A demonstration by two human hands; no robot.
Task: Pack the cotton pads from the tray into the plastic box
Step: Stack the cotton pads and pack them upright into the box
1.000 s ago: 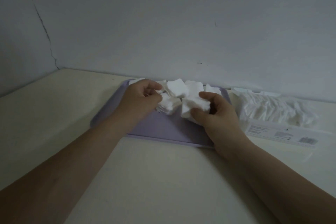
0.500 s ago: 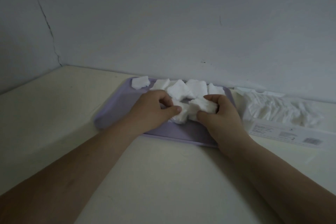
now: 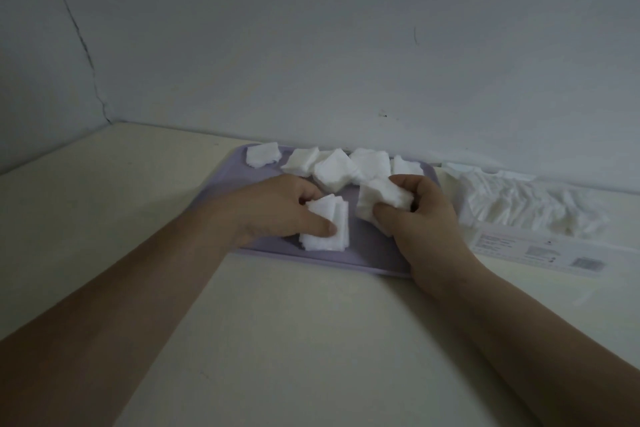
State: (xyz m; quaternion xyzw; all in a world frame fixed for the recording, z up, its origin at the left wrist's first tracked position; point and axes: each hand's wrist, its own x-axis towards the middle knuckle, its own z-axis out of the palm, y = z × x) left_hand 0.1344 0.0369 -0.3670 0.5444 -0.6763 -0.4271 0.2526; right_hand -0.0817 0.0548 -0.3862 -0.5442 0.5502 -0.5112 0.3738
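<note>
left grip [image 3: 277, 208] pinches a pad stack [image 3: 325, 229], right grip [image 3: 422, 215] clutches a wad [image 3: 384, 198], both over the tray [image 3: 346, 255]. Square each bundle first (loose edges snag), then carry right to the box [image 3: 519, 208] beside it.

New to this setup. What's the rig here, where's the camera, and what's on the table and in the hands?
There is no robot: a person works with two bare hands. Every picture comes from one wide-angle camera worn on the head, looking forward and down, so the arms reach in from the bottom. On the pale table lies a lilac tray, near the wall. The left hand grips a small stack of cotton pads, thumb on top. The right hand grips a looser bunch of pads. More loose pads lie along the tray's far edge. Right of the tray sits a clear plastic pack with a printed label, probably the box to fill.
</note>
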